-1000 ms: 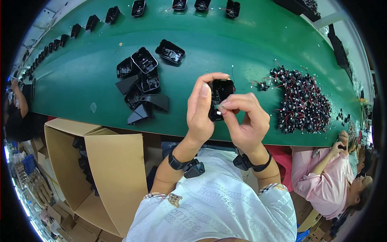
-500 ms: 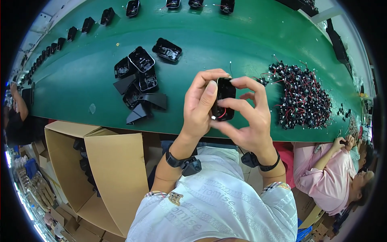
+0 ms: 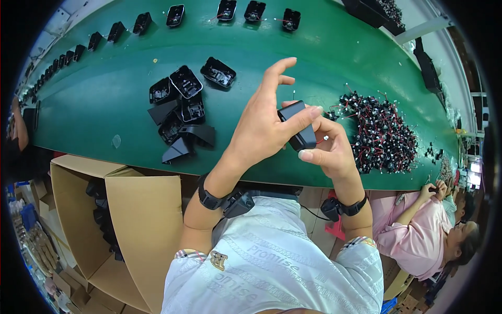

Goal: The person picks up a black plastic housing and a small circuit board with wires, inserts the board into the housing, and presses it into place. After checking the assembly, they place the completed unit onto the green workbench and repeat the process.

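Note:
A black plastic housing (image 3: 298, 125) is held above the near side of the green table, its smooth outer face now up and its inside hidden. My left hand (image 3: 261, 123) lays its thumb across the housing, while its upper fingers stretch away from it. My right hand (image 3: 332, 141) grips the housing from the right, thumb at its lower end and fingers partly behind it. A red wire with a small white connector (image 3: 326, 138) pokes out beside the right fingers. Just right of my hands lies a heap of small black parts with red wires and white connectors (image 3: 384, 133).
Several black housings (image 3: 185, 81) lie loosely piled on the green table (image 3: 251, 47) to the left. A row of housings (image 3: 226, 10) runs along the far side. An open cardboard box (image 3: 144, 225) with black parts stands at the lower left. A person in pink (image 3: 413, 230) sits at right.
The housing has been turned over, from its open side with the red wire to its smooth outer face. My left fingers have stretched out, and my right hand has moved to its right side.

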The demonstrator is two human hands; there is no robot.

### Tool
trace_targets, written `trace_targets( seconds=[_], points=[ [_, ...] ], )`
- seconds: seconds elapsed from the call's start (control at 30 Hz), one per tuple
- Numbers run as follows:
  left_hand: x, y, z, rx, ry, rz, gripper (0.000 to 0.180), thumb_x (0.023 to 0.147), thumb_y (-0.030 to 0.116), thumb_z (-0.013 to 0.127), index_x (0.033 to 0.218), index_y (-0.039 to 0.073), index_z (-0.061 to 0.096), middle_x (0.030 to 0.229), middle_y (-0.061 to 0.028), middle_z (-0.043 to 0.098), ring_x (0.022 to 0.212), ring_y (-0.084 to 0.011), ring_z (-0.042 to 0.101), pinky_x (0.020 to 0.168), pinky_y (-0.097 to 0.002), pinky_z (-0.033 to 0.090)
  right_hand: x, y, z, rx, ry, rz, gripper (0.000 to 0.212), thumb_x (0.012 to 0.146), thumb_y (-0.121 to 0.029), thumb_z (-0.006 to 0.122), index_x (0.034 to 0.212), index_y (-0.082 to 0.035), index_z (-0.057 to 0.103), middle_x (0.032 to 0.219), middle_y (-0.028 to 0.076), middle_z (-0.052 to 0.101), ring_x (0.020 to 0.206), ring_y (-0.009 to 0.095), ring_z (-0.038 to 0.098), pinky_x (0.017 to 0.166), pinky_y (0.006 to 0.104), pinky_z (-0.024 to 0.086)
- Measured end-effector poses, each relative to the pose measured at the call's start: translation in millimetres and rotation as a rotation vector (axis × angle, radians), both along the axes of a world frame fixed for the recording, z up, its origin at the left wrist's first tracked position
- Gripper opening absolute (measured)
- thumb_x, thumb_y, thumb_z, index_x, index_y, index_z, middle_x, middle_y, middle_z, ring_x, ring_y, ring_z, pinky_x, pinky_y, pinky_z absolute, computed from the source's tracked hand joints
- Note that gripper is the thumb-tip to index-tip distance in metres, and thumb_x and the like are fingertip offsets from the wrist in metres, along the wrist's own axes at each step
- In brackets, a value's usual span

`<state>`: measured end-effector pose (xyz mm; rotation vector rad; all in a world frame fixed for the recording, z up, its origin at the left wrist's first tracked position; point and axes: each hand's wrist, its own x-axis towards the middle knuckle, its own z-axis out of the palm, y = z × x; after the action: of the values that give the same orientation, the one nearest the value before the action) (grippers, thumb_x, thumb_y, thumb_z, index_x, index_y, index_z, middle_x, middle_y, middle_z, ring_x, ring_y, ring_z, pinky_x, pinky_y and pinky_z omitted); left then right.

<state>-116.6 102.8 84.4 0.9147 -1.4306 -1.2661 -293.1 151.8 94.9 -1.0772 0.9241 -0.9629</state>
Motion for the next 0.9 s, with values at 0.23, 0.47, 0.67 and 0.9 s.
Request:
trace_targets(
  seconds=[0.23, 0.47, 0.67, 0.9],
  points=[
    [28.3, -22.8, -2.2, -0.262, -0.433, 0.504, 0.050, 0.091, 0.027, 0.074, 0.130, 0.001, 0.057, 0.117, -0.0176, 0.063, 0.088, -0.0276, 0.067, 0.074, -0.0380, 0.055, -45.3, -93.0, 11.5, -0.620, 0.720, -0.199, 0.031, 0.075, -0.017, 0.088, 0.090, 0.001, 0.067, 0.145, 0.021, 0.056, 0.124, 0.028, 0.060, 0.105, 0.0386, 0.045],
    [33.7, -47.2, -37.9, -0.364, -1.054, 0.508, 0.064, 0.078, 0.033, 0.085, 0.130, 0.006, 0.060, 0.139, -0.0218, 0.051, 0.136, -0.0452, 0.040, 0.110, -0.0589, 0.034, -122.1, -240.4, -29.3, -0.917, 1.539, -0.062, 0.032, 0.073, -0.032, 0.088, 0.094, -0.011, 0.076, 0.133, 0.014, 0.063, 0.121, 0.037, 0.059, 0.099, 0.0477, 0.051],
    [36.6, -46.4, -43.7, -0.261, -1.151, 0.454, 0.071, 0.076, 0.031, 0.087, 0.136, 0.008, 0.057, 0.147, -0.0231, 0.046, 0.141, -0.0474, 0.036, 0.114, -0.0607, 0.030, -114.6, -264.1, -38.2, -0.793, 1.660, 0.006, 0.031, 0.076, -0.035, 0.086, 0.097, -0.015, 0.077, 0.139, 0.010, 0.059, 0.132, 0.037, 0.050, 0.108, 0.0472, 0.046],
    [33.9, -57.0, -43.2, -0.246, -1.118, 0.439, 0.071, 0.076, 0.027, 0.087, 0.136, 0.008, 0.056, 0.146, -0.0215, 0.047, 0.134, -0.0432, 0.045, 0.109, -0.0544, 0.039, -123.5, -264.5, -31.1, -0.833, 1.731, 0.060, 0.038, 0.074, -0.037, 0.086, 0.101, -0.012, 0.076, 0.145, 0.014, 0.056, 0.136, 0.039, 0.046, 0.112, 0.0491, 0.042]
  ],
)
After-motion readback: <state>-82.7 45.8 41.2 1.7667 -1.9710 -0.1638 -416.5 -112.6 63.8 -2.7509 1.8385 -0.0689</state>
